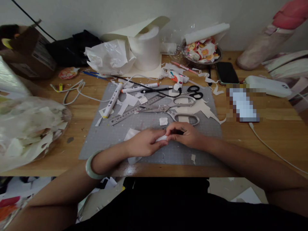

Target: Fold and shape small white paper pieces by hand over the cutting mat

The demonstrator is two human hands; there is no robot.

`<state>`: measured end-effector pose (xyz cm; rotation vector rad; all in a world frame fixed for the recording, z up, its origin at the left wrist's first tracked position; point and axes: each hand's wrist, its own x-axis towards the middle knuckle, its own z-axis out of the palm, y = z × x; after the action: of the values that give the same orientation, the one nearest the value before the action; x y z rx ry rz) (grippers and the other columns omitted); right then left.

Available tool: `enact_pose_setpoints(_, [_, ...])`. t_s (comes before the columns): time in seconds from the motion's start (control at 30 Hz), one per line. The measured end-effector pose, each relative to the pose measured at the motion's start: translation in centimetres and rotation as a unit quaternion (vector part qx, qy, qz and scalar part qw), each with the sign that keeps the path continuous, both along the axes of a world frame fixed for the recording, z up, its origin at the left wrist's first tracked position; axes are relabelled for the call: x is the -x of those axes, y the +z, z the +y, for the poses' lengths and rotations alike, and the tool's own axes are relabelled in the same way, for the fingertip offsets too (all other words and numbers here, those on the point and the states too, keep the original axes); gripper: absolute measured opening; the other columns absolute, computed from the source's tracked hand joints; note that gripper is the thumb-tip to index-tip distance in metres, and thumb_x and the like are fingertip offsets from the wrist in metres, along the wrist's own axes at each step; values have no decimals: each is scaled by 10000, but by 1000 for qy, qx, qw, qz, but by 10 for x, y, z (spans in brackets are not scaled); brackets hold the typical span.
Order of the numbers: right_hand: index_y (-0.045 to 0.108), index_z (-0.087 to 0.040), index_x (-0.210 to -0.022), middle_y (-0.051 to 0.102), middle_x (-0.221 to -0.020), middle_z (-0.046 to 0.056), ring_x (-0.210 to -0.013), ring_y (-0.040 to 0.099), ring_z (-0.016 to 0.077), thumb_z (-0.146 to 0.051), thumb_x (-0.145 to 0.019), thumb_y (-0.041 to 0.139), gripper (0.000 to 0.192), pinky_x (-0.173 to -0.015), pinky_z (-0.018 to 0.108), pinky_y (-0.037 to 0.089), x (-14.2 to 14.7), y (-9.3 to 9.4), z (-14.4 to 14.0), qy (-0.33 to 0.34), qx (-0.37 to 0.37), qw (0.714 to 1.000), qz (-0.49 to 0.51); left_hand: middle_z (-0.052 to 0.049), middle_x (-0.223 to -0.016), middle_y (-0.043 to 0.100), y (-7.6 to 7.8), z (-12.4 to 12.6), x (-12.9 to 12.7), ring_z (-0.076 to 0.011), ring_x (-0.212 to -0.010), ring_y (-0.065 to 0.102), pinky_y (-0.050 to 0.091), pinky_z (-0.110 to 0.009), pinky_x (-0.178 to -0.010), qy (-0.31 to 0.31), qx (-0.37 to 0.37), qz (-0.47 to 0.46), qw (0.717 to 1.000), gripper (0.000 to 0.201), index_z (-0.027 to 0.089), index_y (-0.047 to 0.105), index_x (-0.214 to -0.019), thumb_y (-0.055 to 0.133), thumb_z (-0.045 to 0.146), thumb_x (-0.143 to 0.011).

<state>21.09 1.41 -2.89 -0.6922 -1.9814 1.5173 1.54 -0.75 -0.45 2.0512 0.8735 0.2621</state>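
Over the front of the grey cutting mat (96, 141), both hands meet on a small white piece (161, 138), which looks like folded paper. My left hand (144, 141), with a pale bangle at the wrist, pinches it between thumb and fingers. The fingertips of my right hand (184, 135) close on its right end. Much of the piece is hidden by the fingers. Just beyond them lies a small white wad (163, 121). Grey-handled scissors (166, 109) rest across a steel ruler (125, 114) farther back. A white sheet (132, 134) sticks out behind my left hand.
White markers (113, 100), black-handled scissors (195, 92) and a glue gun (178, 84) lie at the mat's back. A clear bag of scraps (31, 128) stands left. Rightward are a dark phone (227, 73), a lit phone (244, 104) with a cable, and a pink-capped bottle (267, 45).
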Motion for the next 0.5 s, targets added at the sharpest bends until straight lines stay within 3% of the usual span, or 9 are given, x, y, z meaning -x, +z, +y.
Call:
enact_pose_setpoints(0.17, [505,-183,-760,520,-758,4,-712,469,119,-143,-860,468,114,-674,253,366,-1,0,0,49,-147,986,-54,-34,-835,665,0,-1,-1,-143,-675,571,405,-229,-627,-11,-15,28,999,187,156,598,-963,501,281,-863])
enact_pose_setpoints(0.27, [464,-181,-754,491,-752,4,-693,439,117,-102,-844,430,125,-663,252,361,-1,1,0,71,-159,983,-66,-18,-741,641,1,-1,-2,-130,-612,541,375,-221,-589,-14,-12,33,999,167,146,609,-901,511,275,-860])
enact_pose_setpoints(0.37, [428,-183,-730,464,-700,-13,-657,418,110,-148,-851,444,127,-640,249,356,-1,2,2,66,-91,992,-63,0,-669,592,1,0,-2,-118,-570,500,356,-217,-565,-8,-12,28,1000,173,145,587,-820,493,280,-870])
enact_pose_setpoints(0.5, [403,-185,-744,484,-704,-10,-613,420,96,-324,-915,401,220,-584,240,358,-4,2,8,61,74,995,11,-15,-718,593,2,0,-1,-133,-627,526,386,-227,-604,-13,-10,27,999,179,145,564,-858,453,282,-886])
